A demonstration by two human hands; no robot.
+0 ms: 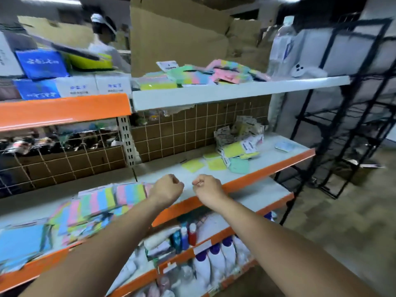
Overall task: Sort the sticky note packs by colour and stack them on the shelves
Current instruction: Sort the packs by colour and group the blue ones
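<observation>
Two bare hands reach over the middle shelf [267, 159], a flat white board with an orange front lip. The left hand [166, 188] and the right hand [206, 186] are both curled into loose fists just above the shelf's near edge, close together but apart; the frame is blurred, so I cannot tell whether either pinches something small.

Sticky note packs lie in three groups. At the near left of the middle shelf, a heap of striped packs [96, 202] in pink, blue, green and yellow lies overlapping, too smeared to count. Farther right on the same shelf sit two flat yellow squares [192, 165], a green pack [239, 166] and a loose pile of wrapped yellow packs [237, 150] with white card labels. On the top shelf [235, 91], a plain white board, lies a jumble of pastel packs [192, 76], again uncountable.

Behind the middle shelf is a brown panel under a white wire grid [192, 127]. Below, white plastic bottles with purple caps [216, 254] stand in a row. A black wire rack [342, 125] stands at the right.
</observation>
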